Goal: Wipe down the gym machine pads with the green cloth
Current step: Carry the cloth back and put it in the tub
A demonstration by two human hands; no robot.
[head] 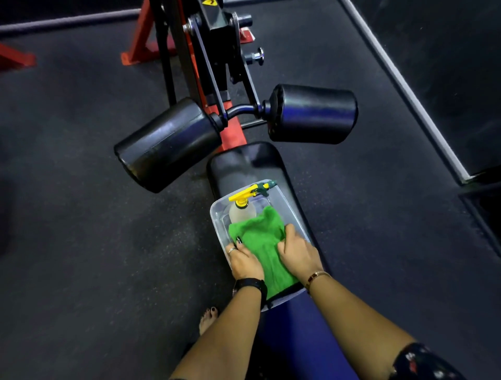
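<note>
Wiping looked unstarted: left hand (245, 261) and right hand (296, 253) gripped the cloth (260, 233) in the tub (283, 196), lower centre; pads (170, 143) all left.

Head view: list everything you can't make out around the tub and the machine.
1. Spray bottle: lower body hidden under the green cloth; fill level unknown.
2. Clear tub: floor covered by the cloth, left hand and right hand.
3. The left hand: fingertips tucked away; gripping cloth or tub rim, cannot tell.
4. Machine frame: cut off by the top edge; its yellow label cropped, unreadable.
</note>
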